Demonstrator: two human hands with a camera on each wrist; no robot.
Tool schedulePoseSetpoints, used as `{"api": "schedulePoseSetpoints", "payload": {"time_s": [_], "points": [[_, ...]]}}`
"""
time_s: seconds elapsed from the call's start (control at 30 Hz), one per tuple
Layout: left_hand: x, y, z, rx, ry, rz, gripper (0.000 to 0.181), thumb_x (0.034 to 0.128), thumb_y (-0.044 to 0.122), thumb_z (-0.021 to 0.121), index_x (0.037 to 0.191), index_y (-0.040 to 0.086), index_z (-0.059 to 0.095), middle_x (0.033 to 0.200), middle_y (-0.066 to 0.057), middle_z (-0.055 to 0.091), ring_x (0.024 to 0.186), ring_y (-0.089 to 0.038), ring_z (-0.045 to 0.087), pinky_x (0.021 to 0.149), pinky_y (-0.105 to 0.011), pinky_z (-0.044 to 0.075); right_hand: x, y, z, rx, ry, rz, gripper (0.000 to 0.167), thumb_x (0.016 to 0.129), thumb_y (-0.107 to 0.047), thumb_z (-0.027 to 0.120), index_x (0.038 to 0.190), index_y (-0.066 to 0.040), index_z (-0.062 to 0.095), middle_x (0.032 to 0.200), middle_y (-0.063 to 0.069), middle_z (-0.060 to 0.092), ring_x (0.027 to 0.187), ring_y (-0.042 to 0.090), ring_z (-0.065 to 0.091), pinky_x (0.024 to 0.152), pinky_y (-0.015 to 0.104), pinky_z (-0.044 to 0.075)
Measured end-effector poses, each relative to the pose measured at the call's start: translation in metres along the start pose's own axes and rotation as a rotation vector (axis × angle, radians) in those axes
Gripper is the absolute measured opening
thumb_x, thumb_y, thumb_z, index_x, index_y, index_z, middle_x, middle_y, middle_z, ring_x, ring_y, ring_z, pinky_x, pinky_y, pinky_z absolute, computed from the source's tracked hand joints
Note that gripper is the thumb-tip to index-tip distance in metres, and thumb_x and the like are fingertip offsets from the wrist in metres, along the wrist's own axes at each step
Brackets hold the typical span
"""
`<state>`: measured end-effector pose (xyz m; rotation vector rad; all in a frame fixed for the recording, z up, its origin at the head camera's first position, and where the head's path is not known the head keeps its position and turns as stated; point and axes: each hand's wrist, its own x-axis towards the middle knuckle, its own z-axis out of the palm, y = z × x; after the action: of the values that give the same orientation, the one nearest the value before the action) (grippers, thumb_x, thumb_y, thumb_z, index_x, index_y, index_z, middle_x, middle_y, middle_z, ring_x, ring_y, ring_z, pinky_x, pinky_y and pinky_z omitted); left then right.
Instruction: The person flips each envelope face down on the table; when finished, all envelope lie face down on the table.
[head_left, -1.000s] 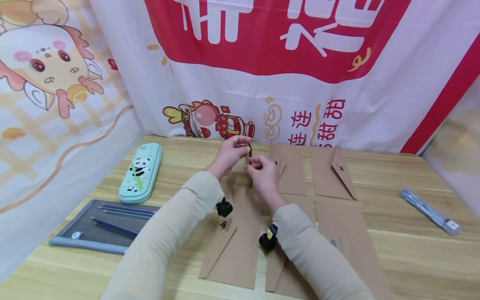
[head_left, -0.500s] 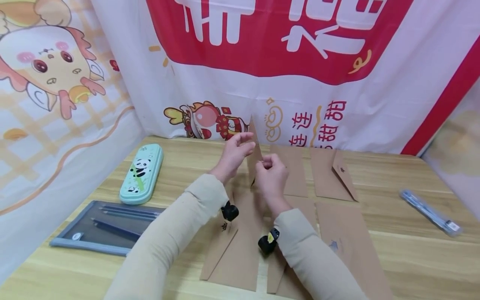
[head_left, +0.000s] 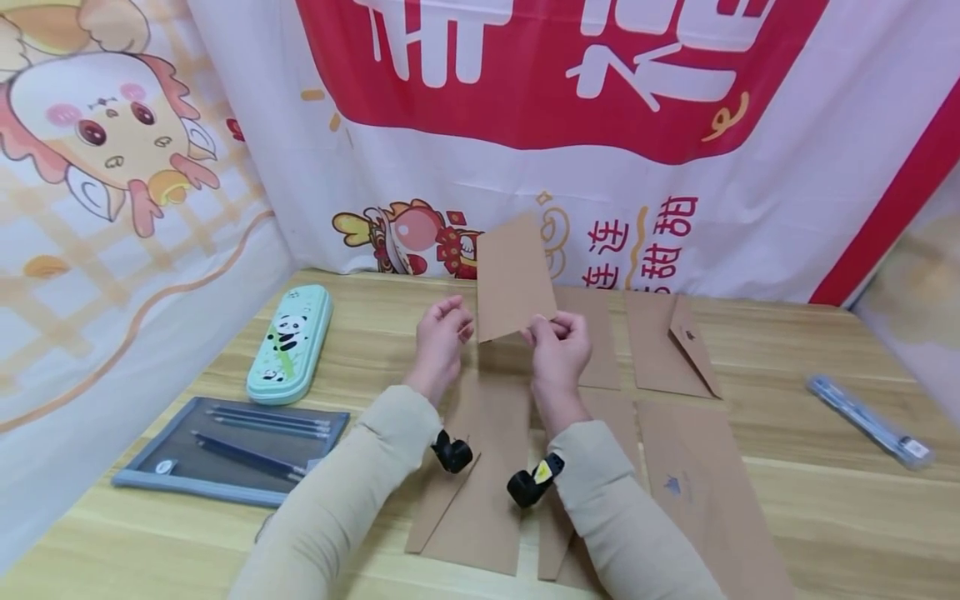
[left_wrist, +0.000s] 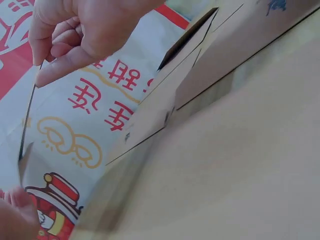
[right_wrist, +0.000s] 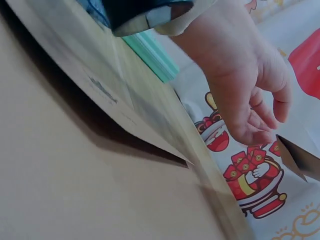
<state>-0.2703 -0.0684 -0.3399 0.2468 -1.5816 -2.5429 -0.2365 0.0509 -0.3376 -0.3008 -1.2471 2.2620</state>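
1 brown envelope [head_left: 514, 279] is held above the table [head_left: 765, 350], pinched at its lower right corner by the right hand [head_left: 561, 354]; the left hand [head_left: 441, 337], loosely curled, is placed just beside its left edge.

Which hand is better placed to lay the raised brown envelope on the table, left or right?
Probably the right hand: it pinches the brown envelope near its lower right corner. The left hand is near the opposite side but does not grip it.
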Motion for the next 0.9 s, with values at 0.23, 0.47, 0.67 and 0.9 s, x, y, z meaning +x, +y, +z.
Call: {"api": "schedulePoseSetpoints", "payload": {"time_s": [0.23,0.47,0.67,0.9], "points": [[-0.005,-0.007,0.002,-0.029,-0.032,-0.037,0.021,0.0836,-0.006,0.055,0.103,-0.001,0.058,0.081,-0.003,0.058,0.063,-0.009,0.051,0.058,-0.019,0.043,0.001,0.006,0.0,0.102,0.015,0.046,0.028,0.072,0.018,0.055,0.076,-0.007,0.045,0.069,0.001,0.039,0.053,0.008,0.048,0.055,0.022,0.055],[0.002,0.001,-0.008,0.069,-0.053,-0.006,0.035,0.082,-0.009,0.055,0.116,-0.005,0.059,0.088,-0.001,0.062,0.067,-0.006,0.055,0.065,-0.019,0.049,0.017,-0.008,-0.01,-0.175,-0.238,0.258,0.049,0.075,0.015,0.055,0.119,-0.004,0.047,0.069,0.0,0.046,0.056,0.008,0.053,0.062,0.023,0.056],[0.014,0.011,-0.03,0.279,-0.173,-0.046,0.042,0.0825,-0.009,0.055,0.123,-0.002,0.055,0.098,-0.003,0.059,0.079,-0.007,0.056,0.071,-0.016,0.051,0.043,-0.013,-0.024,-0.703,-0.635,0.251,0.08,0.08,0.003,0.063,0.147,-0.009,0.022,0.06,-0.002,0.051,0.053,0.014,0.058,0.056,0.029,0.054],[0.021,0.011,-0.046,0.623,-0.402,-0.08,0.057,0.0798,-0.012,0.056,0.134,-0.001,0.044,0.119,-0.017,0.055,0.104,-0.02,0.055,0.091,-0.026,0.049,0.051,-0.008,-0.027,-0.965,-0.771,0.353,0.081,0.085,-0.003,0.063,0.148,-0.003,0.013,0.072,0.008,0.06,0.055,0.014,0.056,0.058,0.029,0.054]]}}
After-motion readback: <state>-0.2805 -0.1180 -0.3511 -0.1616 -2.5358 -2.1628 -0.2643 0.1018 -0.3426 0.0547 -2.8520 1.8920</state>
